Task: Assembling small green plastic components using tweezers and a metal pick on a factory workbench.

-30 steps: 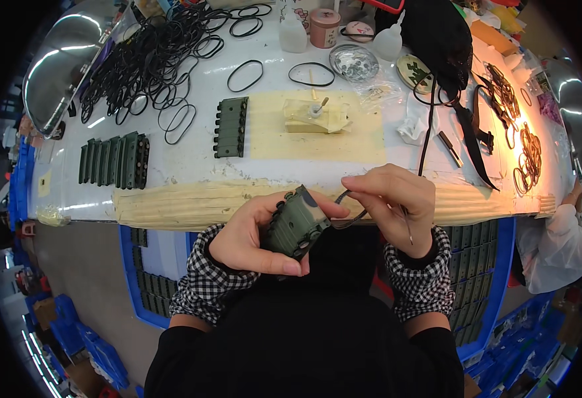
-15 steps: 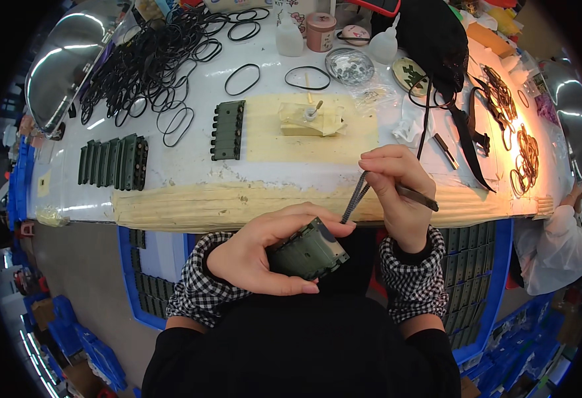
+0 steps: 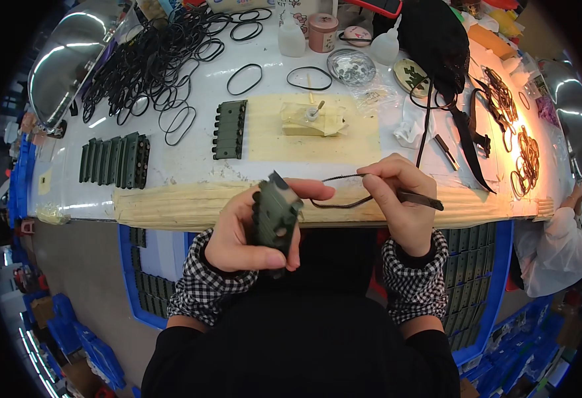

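Green plastic part [image 3: 274, 215] is sitting clasped in your left hand [image 3: 251, 232], tilted up so your right hand [image 3: 404, 205], pinching tweezers [image 3: 418, 197], can be stretching the black rubber band [image 3: 337, 192] onto it.

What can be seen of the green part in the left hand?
The green part is a dark olive, plastic-looking block with a row of round bumps along one edge and a paler top corner. It stands roughly upright, tilted slightly, above the table edge. The left hand wraps it, thumb across the front.
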A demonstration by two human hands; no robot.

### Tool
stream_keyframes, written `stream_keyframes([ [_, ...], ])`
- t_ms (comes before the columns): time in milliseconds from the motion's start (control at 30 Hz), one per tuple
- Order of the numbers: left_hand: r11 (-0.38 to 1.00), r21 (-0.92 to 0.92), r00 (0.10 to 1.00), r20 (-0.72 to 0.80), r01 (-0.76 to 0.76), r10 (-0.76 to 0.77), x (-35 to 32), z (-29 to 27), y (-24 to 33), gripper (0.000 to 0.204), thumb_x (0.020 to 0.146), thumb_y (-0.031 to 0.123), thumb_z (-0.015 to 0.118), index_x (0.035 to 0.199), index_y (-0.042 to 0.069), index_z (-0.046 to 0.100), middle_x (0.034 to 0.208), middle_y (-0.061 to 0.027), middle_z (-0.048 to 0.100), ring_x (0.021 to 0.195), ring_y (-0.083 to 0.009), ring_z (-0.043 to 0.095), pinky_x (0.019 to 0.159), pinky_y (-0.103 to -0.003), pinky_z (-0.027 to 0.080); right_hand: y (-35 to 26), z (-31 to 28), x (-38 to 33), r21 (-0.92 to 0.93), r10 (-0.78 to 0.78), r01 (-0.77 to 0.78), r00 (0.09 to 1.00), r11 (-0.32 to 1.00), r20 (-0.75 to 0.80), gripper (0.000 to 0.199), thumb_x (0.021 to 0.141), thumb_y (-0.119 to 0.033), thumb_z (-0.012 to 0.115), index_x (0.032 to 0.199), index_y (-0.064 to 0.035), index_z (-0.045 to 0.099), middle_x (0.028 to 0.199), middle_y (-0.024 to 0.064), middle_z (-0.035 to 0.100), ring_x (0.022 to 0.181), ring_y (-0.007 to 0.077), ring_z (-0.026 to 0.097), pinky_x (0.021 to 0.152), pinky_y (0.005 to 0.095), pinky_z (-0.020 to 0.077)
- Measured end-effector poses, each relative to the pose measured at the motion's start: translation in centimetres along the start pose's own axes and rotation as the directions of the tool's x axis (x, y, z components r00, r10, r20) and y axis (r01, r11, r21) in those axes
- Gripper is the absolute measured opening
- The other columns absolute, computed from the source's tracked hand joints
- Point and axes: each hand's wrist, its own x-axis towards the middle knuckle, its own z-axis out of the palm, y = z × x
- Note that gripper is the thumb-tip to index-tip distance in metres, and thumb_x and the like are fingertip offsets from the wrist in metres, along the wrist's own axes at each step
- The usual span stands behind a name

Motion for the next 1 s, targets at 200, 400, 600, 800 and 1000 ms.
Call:
stream_keyframes([
  [200, 0.972, -0.222, 0.997, -0.033, -0.076, 0.071, 0.4, -1.2, -0.5, 0.088, 0.076, 0.017, 0.071, 0.142, -0.010, 0.019, 0.142, -0.0267, 0.035, 0.062, -0.0118, 0.054, 0.051, -0.022, 0.048, -1.5, 0.6, 0.0, 0.234, 0.262, -0.290, 0.954, 0.928, 0.145, 0.012, 0.086, -0.006, 0.066, 0.092, 0.0037, 0.066, 0.076, 0.0004, 0.064, 0.066, 0.0024, 0.054, 0.059, 0.0166, 0.0412],
  [400, 0.946, -0.311, 0.995, -0.048, -0.094, 0.084, 0.6, -1.0, -0.4, 0.088, 0.076, 0.016, 0.072, 0.142, -0.009, 0.019, 0.143, -0.0255, 0.033, 0.062, -0.0123, 0.054, 0.050, -0.022, 0.048, -1.4, 0.5, 0.2, 0.297, 0.296, -0.344, 0.935, 0.891, 0.194, 0.013, 0.087, -0.008, 0.065, 0.094, 0.0035, 0.066, 0.078, 0.0020, 0.065, 0.068, 0.0039, 0.055, 0.061, 0.0178, 0.0430],
  [600, 0.983, -0.176, 0.927, 0.374, 0.043, 0.026, 0.0, -2.4, -0.5, 0.082, 0.069, 0.011, 0.073, 0.133, -0.017, 0.031, 0.138, -0.0300, 0.041, 0.064, -0.0170, 0.065, 0.058, -0.023, 0.052, -0.8, 0.3, 0.3, 0.011, 0.106, -0.108, 0.988, 0.994, 0.115, 0.012, 0.083, -0.003, 0.068, 0.095, 0.0001, 0.068, 0.079, 0.0021, 0.065, 0.069, 0.0068, 0.059, 0.056, 0.0205, 0.0436],
  [800, 0.989, -0.092, 0.961, 0.259, 0.120, -0.093, 1.1, -1.6, -0.3, 0.082, 0.066, 0.006, 0.076, 0.131, -0.018, 0.033, 0.137, -0.0349, 0.036, 0.063, -0.0209, 0.067, 0.057, -0.026, 0.056, -2.4, 0.6, 1.1, -0.242, -0.365, 0.404, 0.911, 0.882, 0.191, 0.016, 0.076, 0.003, 0.070, 0.090, -0.0031, 0.069, 0.081, 0.0074, 0.065, 0.070, 0.0176, 0.065, 0.057, 0.0260, 0.0491],
  [1000, 0.933, 0.359, 0.985, 0.148, 0.028, -0.086, 0.7, 0.5, 0.5, 0.069, 0.066, 0.002, 0.076, 0.128, -0.010, 0.047, 0.134, -0.0208, 0.042, 0.097, -0.0202, 0.062, 0.070, -0.027, 0.057, -1.9, 0.2, 1.5, -0.287, -0.473, 0.523, 0.851, 0.802, 0.228, 0.019, 0.075, 0.005, 0.070, 0.092, -0.0024, 0.068, 0.081, 0.0086, 0.065, 0.070, 0.0200, 0.065, 0.059, 0.0274, 0.0503],
])
